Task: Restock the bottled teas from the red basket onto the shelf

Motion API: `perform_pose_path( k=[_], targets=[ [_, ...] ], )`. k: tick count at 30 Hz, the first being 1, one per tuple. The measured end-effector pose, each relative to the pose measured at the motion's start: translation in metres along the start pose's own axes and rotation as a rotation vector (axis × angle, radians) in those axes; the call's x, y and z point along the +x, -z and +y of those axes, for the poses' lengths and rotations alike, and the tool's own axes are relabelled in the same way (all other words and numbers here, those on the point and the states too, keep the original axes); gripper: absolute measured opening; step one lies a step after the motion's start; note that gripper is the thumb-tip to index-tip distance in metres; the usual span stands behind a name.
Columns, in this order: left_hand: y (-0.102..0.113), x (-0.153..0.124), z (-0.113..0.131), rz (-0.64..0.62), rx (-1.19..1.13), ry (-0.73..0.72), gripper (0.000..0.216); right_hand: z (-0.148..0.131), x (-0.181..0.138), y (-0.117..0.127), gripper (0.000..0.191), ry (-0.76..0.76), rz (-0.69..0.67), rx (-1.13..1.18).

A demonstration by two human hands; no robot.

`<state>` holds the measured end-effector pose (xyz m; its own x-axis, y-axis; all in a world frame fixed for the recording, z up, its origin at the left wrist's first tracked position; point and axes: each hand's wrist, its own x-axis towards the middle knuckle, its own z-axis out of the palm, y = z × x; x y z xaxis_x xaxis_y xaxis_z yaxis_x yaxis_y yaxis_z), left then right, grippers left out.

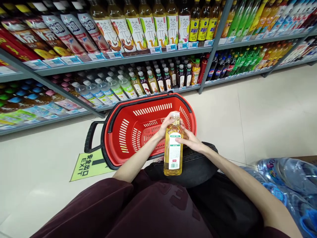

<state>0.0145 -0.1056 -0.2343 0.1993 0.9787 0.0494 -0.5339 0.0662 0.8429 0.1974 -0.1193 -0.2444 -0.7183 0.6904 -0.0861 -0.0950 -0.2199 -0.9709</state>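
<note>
I hold a plastic bottle of yellow drink (173, 145) upright in front of me, white cap up and its white back label facing me. My left hand (165, 127) wraps round its upper part from behind. My right hand (190, 140) presses its fingers on the bottle's right side near the label. Just beyond the bottle a red shopping basket (119, 132) with black rim and handles stands on the floor; the part of its inside that I can see holds nothing.
Grey shelves (123, 61) full of tea, juice and soda bottles run across the back. A green EXIT floor sticker (86, 165) lies left of the basket. Wrapped large water bottles (287, 181) sit at my right. A black bag (195, 165) rests on my lap.
</note>
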Motion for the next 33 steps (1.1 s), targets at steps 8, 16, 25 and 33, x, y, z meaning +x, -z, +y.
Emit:
perform_pose_path(
  k=[8,16,25,33],
  targets=[
    [-0.001,-0.003,0.000,0.007,0.007,-0.046,0.053,-0.004,0.000,0.000,0.052,0.057,0.034,-0.039],
    [0.001,-0.008,-0.004,0.050,-0.007,-0.073,0.056,-0.005,-0.001,-0.003,0.058,0.046,0.057,-0.045],
    [-0.013,-0.011,-0.016,0.188,0.029,-0.091,0.043,0.005,-0.001,0.008,0.054,0.041,0.058,0.012],
    [-0.015,-0.009,-0.017,0.193,0.006,-0.078,0.037,0.007,-0.003,0.007,0.053,0.084,0.098,-0.051]
  ],
)
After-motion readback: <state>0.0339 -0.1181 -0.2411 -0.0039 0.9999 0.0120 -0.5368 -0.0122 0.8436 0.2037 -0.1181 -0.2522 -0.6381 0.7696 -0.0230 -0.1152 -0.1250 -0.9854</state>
